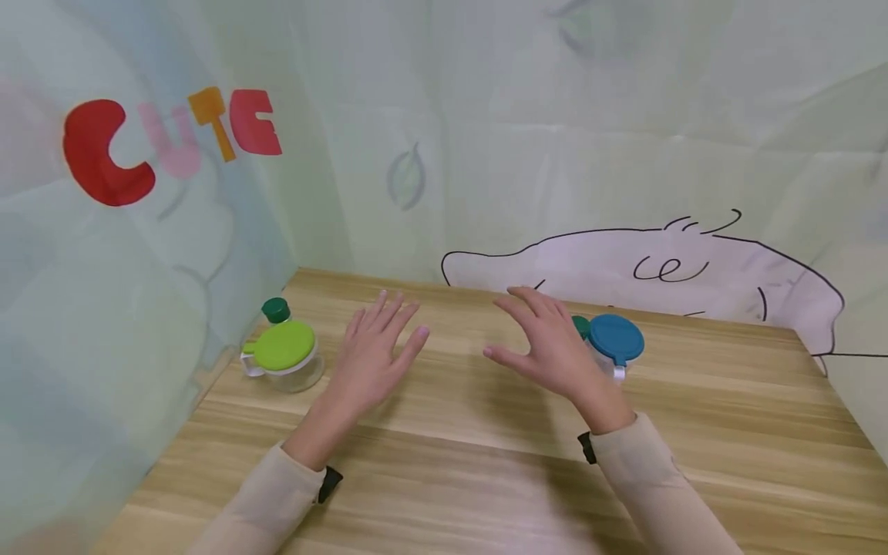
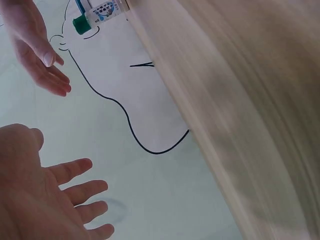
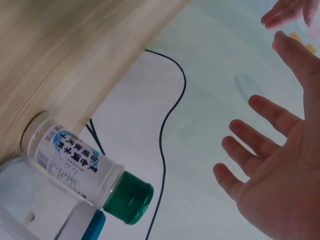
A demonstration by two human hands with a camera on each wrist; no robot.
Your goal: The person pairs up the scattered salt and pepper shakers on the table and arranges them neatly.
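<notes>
Head view: the left hand [image 1: 375, 354] and right hand [image 1: 551, 339], fingers spread and holding nothing, hang above the wooden table [image 1: 444, 408]. Near the table's left edge stand a lime-lidded jar [image 1: 284, 347] and a green-capped bottle [image 1: 276, 311]; toward its back right, a blue-lidded jar [image 1: 616, 339] beside a white-labelled bottle [image 3: 75, 162].
</notes>
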